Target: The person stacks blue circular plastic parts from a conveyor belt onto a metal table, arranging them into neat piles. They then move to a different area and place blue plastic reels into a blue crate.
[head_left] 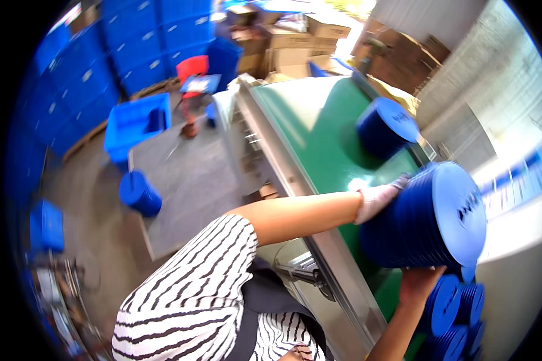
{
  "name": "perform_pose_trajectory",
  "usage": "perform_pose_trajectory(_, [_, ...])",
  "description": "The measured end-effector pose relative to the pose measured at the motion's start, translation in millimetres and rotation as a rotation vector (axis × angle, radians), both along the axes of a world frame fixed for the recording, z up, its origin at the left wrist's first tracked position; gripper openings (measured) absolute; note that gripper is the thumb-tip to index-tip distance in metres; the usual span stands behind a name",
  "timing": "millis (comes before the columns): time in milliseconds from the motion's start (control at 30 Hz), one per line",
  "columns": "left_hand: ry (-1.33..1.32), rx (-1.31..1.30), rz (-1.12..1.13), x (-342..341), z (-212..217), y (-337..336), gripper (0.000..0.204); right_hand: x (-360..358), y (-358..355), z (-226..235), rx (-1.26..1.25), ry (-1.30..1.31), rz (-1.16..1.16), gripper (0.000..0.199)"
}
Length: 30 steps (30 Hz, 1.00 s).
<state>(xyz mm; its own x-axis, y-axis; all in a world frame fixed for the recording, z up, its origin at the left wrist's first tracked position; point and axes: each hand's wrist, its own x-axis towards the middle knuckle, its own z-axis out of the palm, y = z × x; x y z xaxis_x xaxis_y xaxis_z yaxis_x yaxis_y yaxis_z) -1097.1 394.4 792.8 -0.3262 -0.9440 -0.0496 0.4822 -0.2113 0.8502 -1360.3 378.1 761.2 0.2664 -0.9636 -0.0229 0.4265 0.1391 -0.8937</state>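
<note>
Between my two hands is a thick stack of blue round discs [403, 222], tilted so that its flat end face with dark marks turns to the right. My left hand [379, 200], in a pale glove, grips the stack's upper left side; its fingertips are partly hidden. From below, my right hand [421, 283] supports the lower edge, its fingers mostly behind the stack. Under the stack runs a green conveyor belt [307, 132]. Farther along the belt sits another blue disc stack [382, 129]. Several more blue stacks [442, 307] lie close by my right forearm.
A metal rail [283, 162] edges the belt's left side. Left of it stands a grey table [193, 186] with a blue ribbed stack [140, 194] at its edge. Farther back are a blue bin [123, 129], a red chair [193, 67], piled blue crates [132, 36] and cardboard boxes [292, 60].
</note>
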Motion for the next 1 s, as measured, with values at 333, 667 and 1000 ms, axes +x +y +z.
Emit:
perform_pose_trajectory(333, [-0.068,-0.079,0.696,86,-29,-7,0.073,125,-67,7,0.045,-0.233,0.517,0.063])
perform_pose_trajectory(667, [-0.422,-0.369,1.136,194,-220,86,0.053,269,-32,-189,0.134,-0.294,0.870,0.063])
perform_pose_trajectory(1000, [-0.346,-0.237,1.745,262,-509,223,0.082,483,48,-479,0.253,0.016,1.152,0.060])
